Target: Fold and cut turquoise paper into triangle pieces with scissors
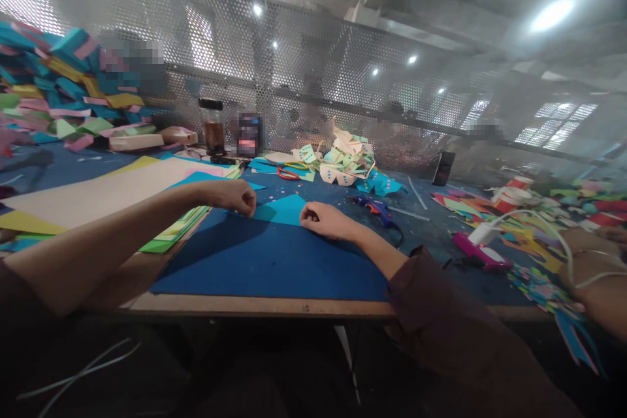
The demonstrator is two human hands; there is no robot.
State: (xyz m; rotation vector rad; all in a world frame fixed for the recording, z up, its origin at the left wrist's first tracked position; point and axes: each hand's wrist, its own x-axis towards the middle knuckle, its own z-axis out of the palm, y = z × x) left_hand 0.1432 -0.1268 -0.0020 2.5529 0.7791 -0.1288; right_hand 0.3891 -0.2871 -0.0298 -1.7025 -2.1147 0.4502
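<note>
Looks like pressing or folding the blue paper [279, 210], lying mid-table, back from the front edge of the table [259, 305]. Got the left hand [230, 196] at its left end and the right hand [326, 219] at its right end, fingers curled in tight; can't tell if pinching or just pressing. Probably calls for lined-up edges and even pressure. Got decent room toward the front edge, less leftward by the sheet stack [117, 189] or back right by the glue gun [375, 208].
</note>
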